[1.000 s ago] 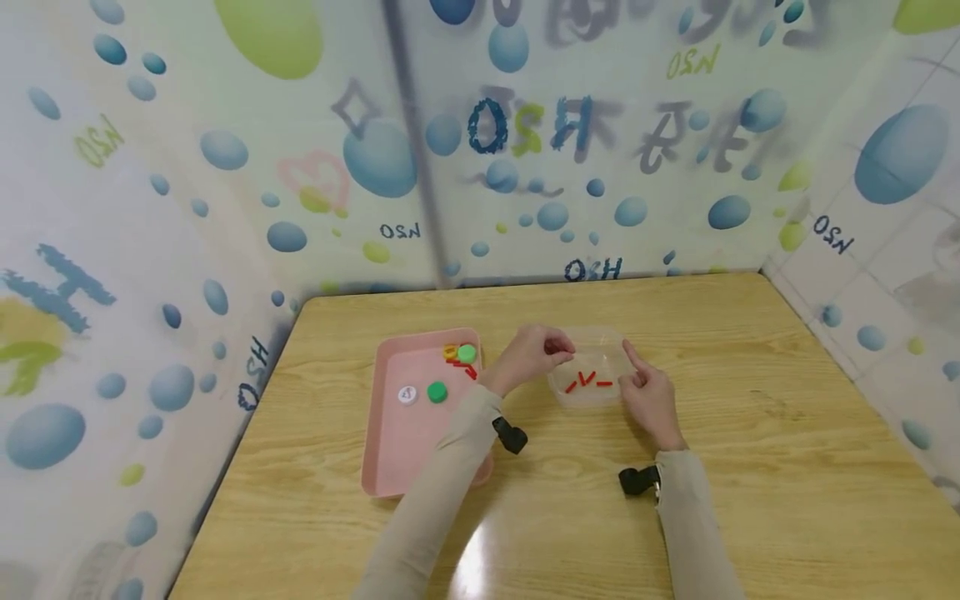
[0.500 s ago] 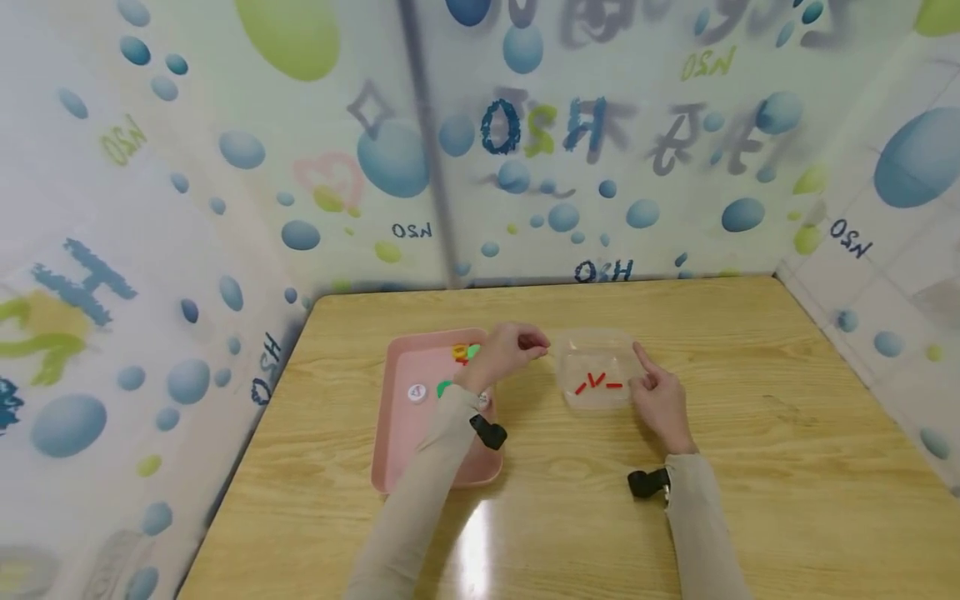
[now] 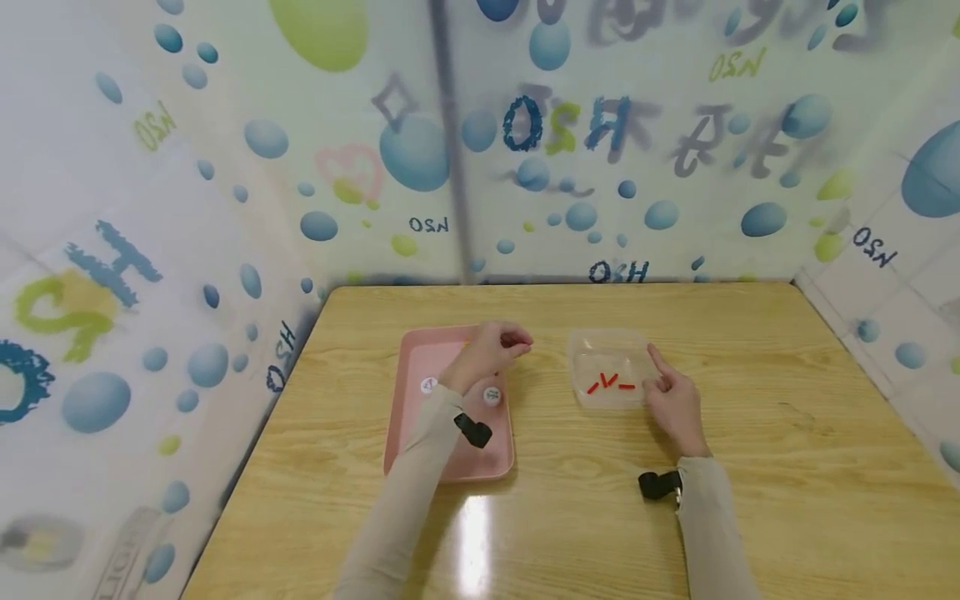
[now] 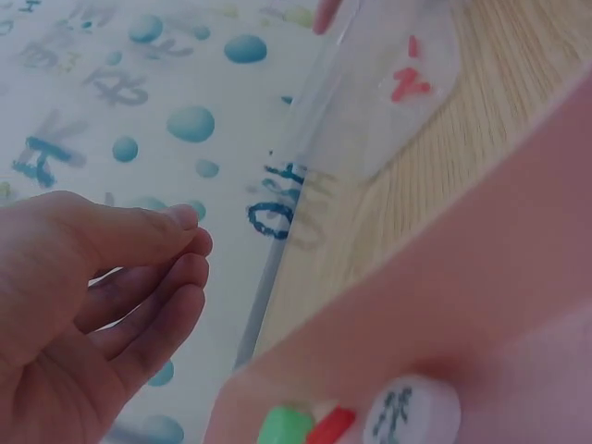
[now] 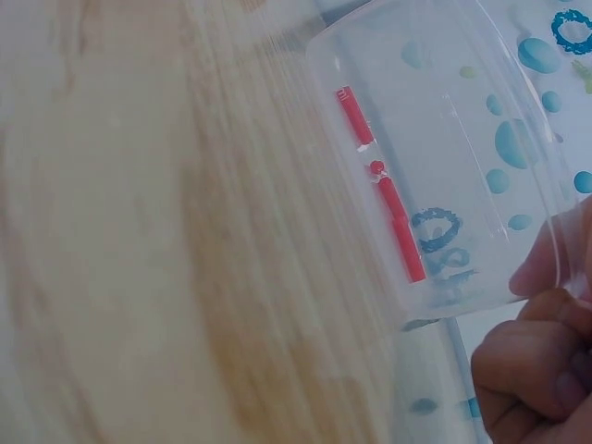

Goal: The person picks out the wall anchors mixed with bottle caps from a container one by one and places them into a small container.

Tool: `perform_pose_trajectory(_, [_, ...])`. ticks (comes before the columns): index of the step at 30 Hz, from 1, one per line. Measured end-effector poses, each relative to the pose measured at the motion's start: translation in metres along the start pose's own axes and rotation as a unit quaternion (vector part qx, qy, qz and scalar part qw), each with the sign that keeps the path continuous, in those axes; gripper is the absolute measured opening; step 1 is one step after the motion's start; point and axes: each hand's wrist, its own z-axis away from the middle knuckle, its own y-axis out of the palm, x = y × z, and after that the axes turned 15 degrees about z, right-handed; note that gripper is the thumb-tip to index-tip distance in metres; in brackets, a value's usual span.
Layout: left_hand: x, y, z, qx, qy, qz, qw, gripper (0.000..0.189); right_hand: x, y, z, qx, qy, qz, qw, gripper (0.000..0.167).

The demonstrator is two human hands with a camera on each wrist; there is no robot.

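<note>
My left hand (image 3: 486, 356) hovers over the right side of the pink tray (image 3: 414, 354), thumb tip meeting loosely bent fingers. Nothing shows between them in the left wrist view. Inside the tray lie a white round cap (image 3: 492, 396) with dark markings, another white cap (image 3: 428, 385), a green piece (image 4: 285, 425) and a red stick (image 4: 330, 425); the hand and forearm hide part of it. To the right, my right hand (image 3: 677, 408) pinches the wall of a clear plastic container (image 3: 600, 354) at its right side. Several short red sticks (image 5: 390, 199) lie in that container.
The wooden table (image 3: 570, 517) runs back to a printed wall covering (image 3: 585, 183) with blue drops and lettering. A strip of table separates tray and container. Each wrist wears a small black camera (image 3: 474, 430).
My left hand has moved left, from the container's left edge to over the tray, covering some of its pieces. The right hand stays at the container. The head view has shifted slightly.
</note>
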Motion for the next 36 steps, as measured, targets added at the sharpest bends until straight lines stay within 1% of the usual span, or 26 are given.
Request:
perform_pose_trajectory(3, [0.007,-0.008,0.004,0.006,-0.012,0.016,0.9998,0.021,-0.002,-0.001,0.0,0.001,0.001,0.001,1.0,0.062])
perform_pose_trajectory(6, [0.015,-0.016,0.007,0.007,-0.016,0.029,0.9994,0.023,-0.002,-0.002,0.0,0.0,-0.001,0.001,1.0,0.062])
perform_pose_trajectory(10, [0.023,-0.024,0.01,-0.002,-0.021,0.024,0.9995,0.021,-0.002,-0.002,0.0,-0.005,-0.007,0.001,1.0,0.061])
perform_pose_trajectory(13, [0.027,-0.028,0.013,-0.011,-0.026,0.013,0.9995,0.02,-0.003,-0.001,0.0,-0.013,-0.014,0.005,0.9998,0.062])
perform_pose_trajectory(16, [0.028,-0.029,0.013,-0.018,-0.032,0.005,0.9993,0.019,-0.004,-0.001,-0.002,-0.023,-0.02,0.012,0.9995,0.062])
perform_pose_trajectory(20, [0.031,-0.029,0.012,-0.013,-0.028,-0.003,0.9995,0.017,-0.005,-0.001,-0.004,-0.026,-0.018,0.018,0.9993,0.062])
perform_pose_trajectory(24, [0.037,-0.029,0.013,-0.005,-0.028,-0.012,0.9995,0.015,-0.006,0.0,-0.004,-0.022,-0.013,0.014,0.9996,0.062])
perform_pose_trajectory(29, [0.047,-0.028,0.015,-0.002,-0.034,-0.047,0.9983,0.013,-0.005,0.001,-0.003,-0.017,-0.01,-0.004,0.9998,0.061])
perform_pose_trajectory(32, [0.053,-0.028,0.016,-0.002,-0.041,-0.068,0.9968,0.015,-0.004,0.002,-0.003,-0.012,-0.009,-0.012,0.9998,0.061])
perform_pose_trajectory(36, [0.058,-0.028,0.016,0.001,-0.039,-0.075,0.9964,0.018,-0.004,0.002,-0.003,-0.003,-0.003,-0.016,0.9999,0.062])
